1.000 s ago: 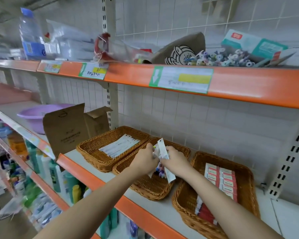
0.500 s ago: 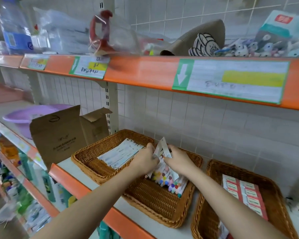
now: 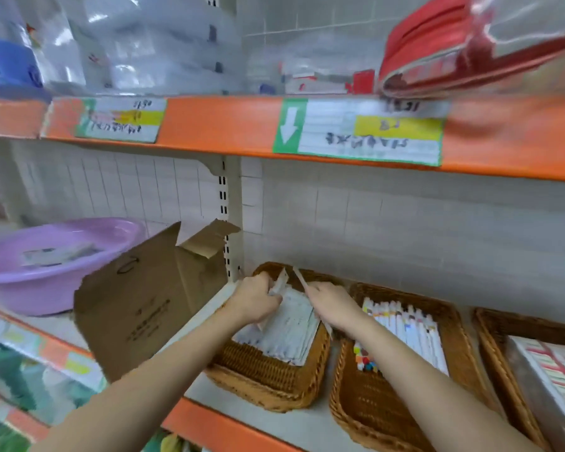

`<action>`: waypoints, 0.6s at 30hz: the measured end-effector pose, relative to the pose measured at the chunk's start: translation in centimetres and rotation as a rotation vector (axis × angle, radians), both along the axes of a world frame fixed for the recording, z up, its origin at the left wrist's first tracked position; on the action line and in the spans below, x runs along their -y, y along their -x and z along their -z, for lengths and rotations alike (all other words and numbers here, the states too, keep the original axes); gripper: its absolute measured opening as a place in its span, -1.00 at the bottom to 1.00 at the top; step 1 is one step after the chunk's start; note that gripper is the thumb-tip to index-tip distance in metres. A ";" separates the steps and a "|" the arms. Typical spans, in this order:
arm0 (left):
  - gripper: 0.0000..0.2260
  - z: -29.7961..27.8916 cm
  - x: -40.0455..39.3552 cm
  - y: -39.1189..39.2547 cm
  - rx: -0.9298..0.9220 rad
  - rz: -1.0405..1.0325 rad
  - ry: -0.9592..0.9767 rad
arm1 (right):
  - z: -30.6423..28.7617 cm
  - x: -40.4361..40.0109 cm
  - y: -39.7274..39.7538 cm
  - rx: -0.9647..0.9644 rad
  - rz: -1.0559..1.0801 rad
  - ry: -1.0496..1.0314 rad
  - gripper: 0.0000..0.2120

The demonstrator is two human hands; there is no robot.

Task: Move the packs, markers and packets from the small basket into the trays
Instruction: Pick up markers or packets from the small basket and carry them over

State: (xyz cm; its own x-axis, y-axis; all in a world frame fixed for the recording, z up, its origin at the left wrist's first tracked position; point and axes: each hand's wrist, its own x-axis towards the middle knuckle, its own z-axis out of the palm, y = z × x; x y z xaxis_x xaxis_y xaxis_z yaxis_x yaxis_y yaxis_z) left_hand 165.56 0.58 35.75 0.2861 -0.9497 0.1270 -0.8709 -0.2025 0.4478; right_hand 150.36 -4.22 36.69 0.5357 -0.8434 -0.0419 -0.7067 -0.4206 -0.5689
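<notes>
Three wicker trays stand side by side on the lower shelf. The left tray (image 3: pixel 268 383) holds a stack of white packets (image 3: pixel 291 334). Both hands are over its far end. My left hand (image 3: pixel 255 300) grips a thin white packet (image 3: pixel 279 283), and my right hand (image 3: pixel 331 305) grips another thin white packet (image 3: pixel 302 282) that sticks up beside it. The middle tray (image 3: pixel 366 409) holds a row of white markers (image 3: pixel 405 334) with coloured caps. Red and white packs (image 3: pixel 558 363) fill the right tray (image 3: pixel 493 337). The small basket is out of view.
An open cardboard box (image 3: pixel 144 301) stands just left of the trays, with a purple plastic basin (image 3: pixel 46 272) beyond it. The orange upper shelf (image 3: pixel 222 125) hangs close overhead, loaded with clear bags and a red item (image 3: pixel 454 50). More goods fill the shelves below.
The view swung left and closer. Both hands moved from over the middle tray to the left tray. The markers now lie in the middle tray, and the hands hold thin white packets.
</notes>
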 end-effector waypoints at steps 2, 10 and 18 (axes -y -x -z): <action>-0.92 0.3 0.3 -1.5 0.012 0.054 -0.034 | 0.4 0.0 -1.2 -0.052 0.031 -0.011 -0.70; -0.78 2.2 1.4 -4.0 0.066 0.196 -0.114 | -0.1 -2.1 -3.4 -0.312 0.116 0.035 -0.73; -0.82 2.0 1.4 -4.0 0.180 0.214 -0.173 | 1.2 -1.1 -5.2 -0.528 0.152 0.058 -0.78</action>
State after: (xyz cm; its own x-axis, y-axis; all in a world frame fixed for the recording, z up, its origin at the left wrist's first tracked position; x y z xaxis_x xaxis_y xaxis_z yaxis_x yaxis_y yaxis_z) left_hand 169.60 -0.81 33.78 0.0651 -0.9978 -0.0111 -0.9641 -0.0657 0.2573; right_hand 155.52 -3.16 35.49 0.3266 -0.9183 -0.2236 -0.9449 -0.3118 -0.0998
